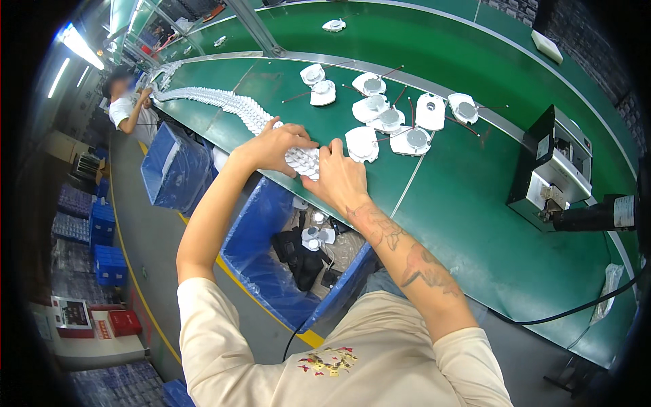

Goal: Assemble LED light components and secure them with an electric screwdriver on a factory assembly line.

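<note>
Across the scene from the far left to the near right runs a long green counter. Below its near edge stand two blue bins, the near bin under the person's arms and the far bin to its left, both lined with clear plastic. A black and silver machine sits at the right of the counter. From the far left, a curving row of white pieces, overlapping like slices, reaches the near edge, where both hands meet its end. The left hand has its fingers curled narrowly around these pieces; the right hand holds the same end from the right, its fingers bent close. Just beyond the right hand lie loose white parts, several bearing grey discs, with thin wires trailing out from them.
</note>
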The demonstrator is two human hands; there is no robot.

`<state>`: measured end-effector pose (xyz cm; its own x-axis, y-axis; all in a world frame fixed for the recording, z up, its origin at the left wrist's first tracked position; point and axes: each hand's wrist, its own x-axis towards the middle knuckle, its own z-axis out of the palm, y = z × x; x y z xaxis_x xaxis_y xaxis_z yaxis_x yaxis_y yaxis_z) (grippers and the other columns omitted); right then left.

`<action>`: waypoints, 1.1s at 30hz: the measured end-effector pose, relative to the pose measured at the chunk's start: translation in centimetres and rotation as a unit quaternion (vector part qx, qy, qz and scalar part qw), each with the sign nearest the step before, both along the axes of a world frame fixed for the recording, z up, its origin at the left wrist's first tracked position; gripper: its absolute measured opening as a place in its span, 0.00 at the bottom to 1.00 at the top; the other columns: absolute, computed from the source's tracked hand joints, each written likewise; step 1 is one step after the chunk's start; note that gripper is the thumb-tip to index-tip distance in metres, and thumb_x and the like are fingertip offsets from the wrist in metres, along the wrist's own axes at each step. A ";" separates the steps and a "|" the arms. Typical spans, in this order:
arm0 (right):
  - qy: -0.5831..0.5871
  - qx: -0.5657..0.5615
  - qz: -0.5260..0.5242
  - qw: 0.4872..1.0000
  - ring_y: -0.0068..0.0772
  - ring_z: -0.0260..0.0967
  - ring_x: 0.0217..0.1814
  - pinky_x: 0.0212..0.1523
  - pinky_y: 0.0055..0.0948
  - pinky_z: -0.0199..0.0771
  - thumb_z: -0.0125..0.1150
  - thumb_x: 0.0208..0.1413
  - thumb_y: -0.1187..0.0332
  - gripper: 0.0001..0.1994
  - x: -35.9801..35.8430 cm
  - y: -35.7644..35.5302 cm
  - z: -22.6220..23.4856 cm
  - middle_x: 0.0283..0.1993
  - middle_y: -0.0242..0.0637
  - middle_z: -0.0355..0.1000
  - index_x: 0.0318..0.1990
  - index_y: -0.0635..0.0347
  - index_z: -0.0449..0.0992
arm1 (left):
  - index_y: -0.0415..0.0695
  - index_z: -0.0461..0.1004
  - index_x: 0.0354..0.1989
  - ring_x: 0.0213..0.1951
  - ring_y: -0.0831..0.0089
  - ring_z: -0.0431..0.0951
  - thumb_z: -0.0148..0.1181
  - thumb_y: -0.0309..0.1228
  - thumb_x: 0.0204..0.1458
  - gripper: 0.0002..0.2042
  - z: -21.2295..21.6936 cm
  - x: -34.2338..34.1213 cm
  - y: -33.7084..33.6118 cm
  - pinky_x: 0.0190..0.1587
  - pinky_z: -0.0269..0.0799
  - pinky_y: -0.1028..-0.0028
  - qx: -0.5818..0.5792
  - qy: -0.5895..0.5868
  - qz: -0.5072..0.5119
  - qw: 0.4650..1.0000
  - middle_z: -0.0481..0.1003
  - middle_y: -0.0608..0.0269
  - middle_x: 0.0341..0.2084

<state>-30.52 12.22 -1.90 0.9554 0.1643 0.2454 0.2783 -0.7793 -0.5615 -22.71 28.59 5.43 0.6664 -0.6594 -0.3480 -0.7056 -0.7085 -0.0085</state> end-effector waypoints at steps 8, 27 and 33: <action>0.019 -0.010 0.019 1.000 0.44 0.76 0.32 0.32 0.37 0.78 0.68 0.40 0.54 0.25 -0.7 -1.2 0.3 0.43 0.43 0.63 0.40 0.66 0.70 | 0.58 0.70 0.56 0.62 0.66 0.62 0.61 0.18 0.32 0.35 -1.0 1.1 1.9 0.63 0.46 0.40 0.013 -0.079 0.023 0.997 0.67 0.70 0.54; 0.020 0.007 0.006 1.000 0.49 0.74 0.31 0.32 0.44 0.75 0.63 0.43 0.52 0.24 -2.0 -1.9 -0.1 0.42 0.45 0.63 0.39 0.65 0.70 | 0.53 0.66 0.56 0.63 0.62 0.60 0.57 0.14 0.33 0.35 -2.4 7.2 9.0 0.62 0.54 0.47 0.069 -0.191 0.086 0.975 0.68 0.63 0.55; 0.021 0.002 0.012 1.000 0.48 0.75 0.31 0.32 0.43 0.75 0.63 0.43 0.51 0.25 -2.0 -2.0 -0.1 0.42 0.44 0.64 0.39 0.66 0.70 | 0.52 0.68 0.54 0.59 0.62 0.66 0.58 0.15 0.32 0.34 -2.7 8.4 9.6 0.61 0.57 0.50 0.063 -0.208 0.073 0.973 0.70 0.62 0.52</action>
<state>-32.49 10.18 -2.04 0.9606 0.1868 0.2058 0.2732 -0.7703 -0.5761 -14.28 38.19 2.73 0.8500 -0.5174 -0.0994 -0.5148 -0.7756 -0.3653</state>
